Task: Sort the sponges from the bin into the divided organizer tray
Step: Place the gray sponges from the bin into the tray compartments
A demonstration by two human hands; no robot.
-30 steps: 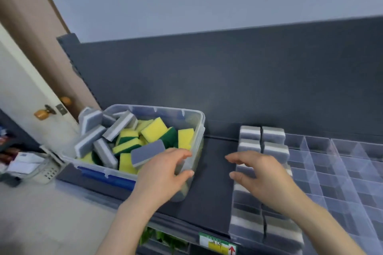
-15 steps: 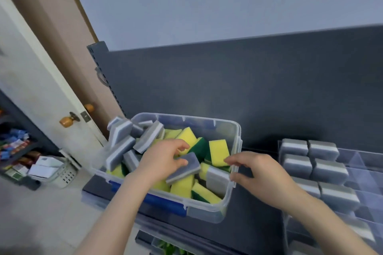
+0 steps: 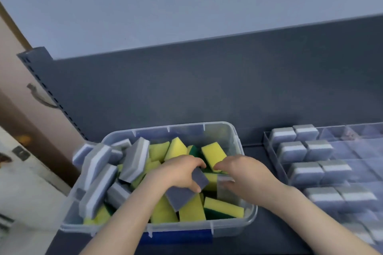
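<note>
A clear plastic bin holds several grey-and-white and yellow-and-green sponges. Both hands are inside it. My left hand grips a grey sponge, thumb under it and fingers curled over its top. My right hand grips another grey sponge near the bin's right wall, its fingers partly hiding it. To the right stands the clear divided organizer tray, with grey sponges filling its left two columns.
Bin and tray rest on a dark grey shelf with a dark back panel. A door with a latch plate lies to the left. The tray's right compartments hold nothing.
The view has shifted so the bin sits in the middle. My right hand moved from the bin's rim into the bin and took hold of a grey sponge. My left hand keeps its grey sponge.
</note>
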